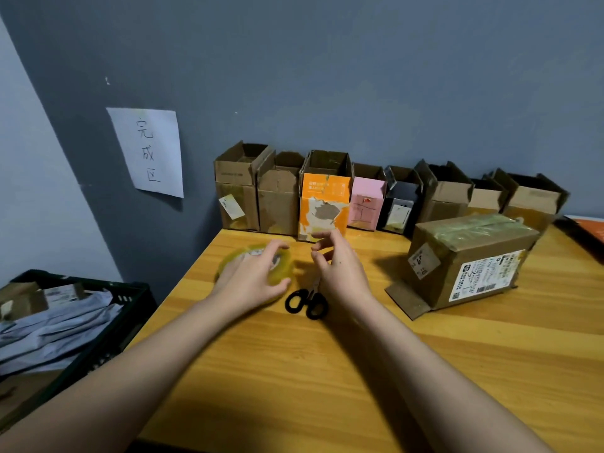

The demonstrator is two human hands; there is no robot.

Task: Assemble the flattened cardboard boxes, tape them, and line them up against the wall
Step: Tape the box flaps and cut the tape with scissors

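Observation:
A roll of clear yellowish tape [284, 268] lies on the wooden table [327, 371], and my left hand [253, 279] lies over it with its fingers curled round the roll. My right hand [336, 266] hovers just to its right, fingers loosely spread and holding nothing. Black-handled scissors [305, 302] lie between and below the two hands. A taped brown box [470, 259] with shipping labels lies on its side at the right. Several open-topped boxes stand in a row against the wall, among them an orange one [323, 204] and a pink one [366, 204].
A paper sign [147, 152] with handwriting hangs on the blue-grey wall. A black crate [108, 325] with flattened cardboard and paper stands left of the table. An orange object [588, 227] shows at the far right edge. Bare wood lies in the foreground.

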